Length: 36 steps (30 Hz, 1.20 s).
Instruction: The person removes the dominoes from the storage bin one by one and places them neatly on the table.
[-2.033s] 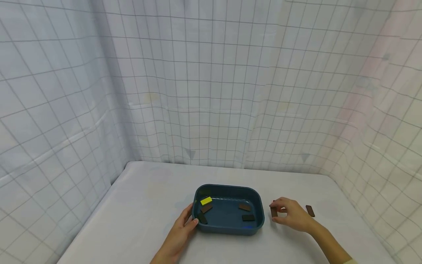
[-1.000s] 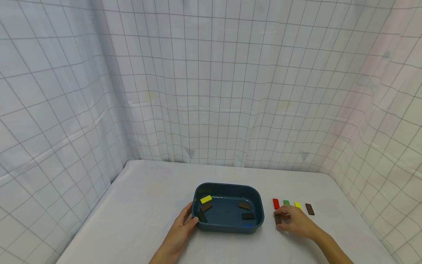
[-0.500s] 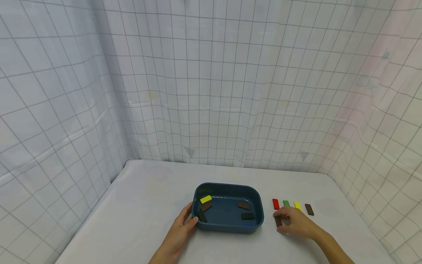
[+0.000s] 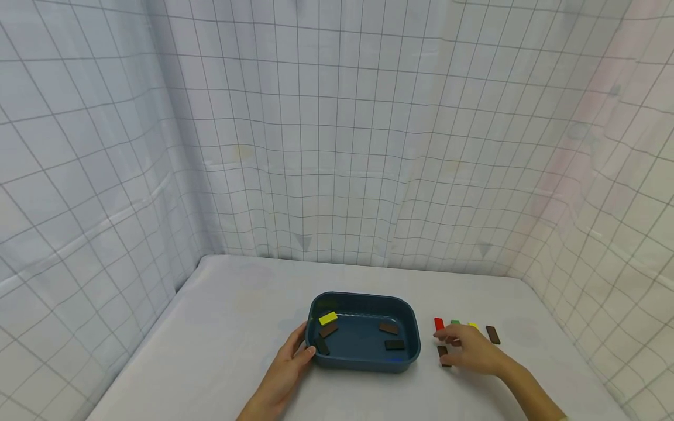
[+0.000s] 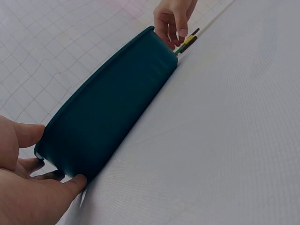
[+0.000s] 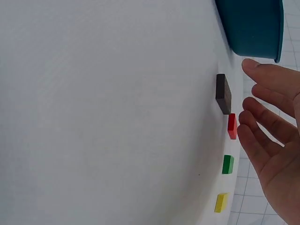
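Note:
A dark blue-green plastic tray (image 4: 363,365) sits on the white table. My left hand (image 4: 286,362) grips its left end; in the left wrist view the thumb and fingers (image 5: 29,133) wrap that corner. Inside lie a yellow block (image 4: 328,318), brown blocks (image 4: 388,328) and black blocks (image 4: 394,345). To the tray's right, my right hand (image 4: 474,351) hovers with parted fingers, holding nothing. Just under it a dark brown block (image 6: 223,93) lies on the cloth. Beyond that block are a red block (image 6: 232,126), a green block (image 6: 228,164) and a yellow block (image 6: 221,203).
Another brown block (image 4: 492,334) lies at the right end of the row. White cloth covers the table (image 4: 237,310). Grid-patterned white curtains (image 4: 326,146) enclose its back and sides.
My right hand brought the brown block down onto the table in front of the red one, then let go and lifted slightly. The left hand has stayed at the tray.

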### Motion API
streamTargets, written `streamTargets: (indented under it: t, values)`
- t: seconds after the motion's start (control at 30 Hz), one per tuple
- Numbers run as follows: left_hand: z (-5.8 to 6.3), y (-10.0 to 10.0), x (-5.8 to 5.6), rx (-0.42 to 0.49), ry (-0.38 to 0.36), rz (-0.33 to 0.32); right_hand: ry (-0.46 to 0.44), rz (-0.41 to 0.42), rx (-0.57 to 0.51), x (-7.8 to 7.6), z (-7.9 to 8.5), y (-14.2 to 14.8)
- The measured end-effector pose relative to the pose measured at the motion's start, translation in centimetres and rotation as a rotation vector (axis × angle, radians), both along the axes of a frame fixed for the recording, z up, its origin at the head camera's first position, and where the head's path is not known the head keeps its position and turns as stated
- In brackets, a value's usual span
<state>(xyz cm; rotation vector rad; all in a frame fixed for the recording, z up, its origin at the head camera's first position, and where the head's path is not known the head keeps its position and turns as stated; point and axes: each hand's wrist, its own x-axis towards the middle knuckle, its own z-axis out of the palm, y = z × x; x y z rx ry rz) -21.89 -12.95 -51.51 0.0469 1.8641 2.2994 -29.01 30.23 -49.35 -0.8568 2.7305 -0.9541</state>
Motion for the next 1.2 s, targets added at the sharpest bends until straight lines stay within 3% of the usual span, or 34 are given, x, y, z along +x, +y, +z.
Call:
streamTargets:
  t: [0.37,0.9,1.2]
  values:
    - [0.0,0.1,-0.1,-0.01,-0.003,0.007,0.063,0.068,-0.031,-0.8,1.8,-1.3]
    - [0.1,0.0,0.0,-0.006,-0.008,0.016,0.184,0.106,0.02,-2.1,4.0,-3.6]
    - [0.1,0.0,-0.1,-0.024,-0.022,0.027,0.168,0.182,-0.015,-2.6,4.8,-5.9]
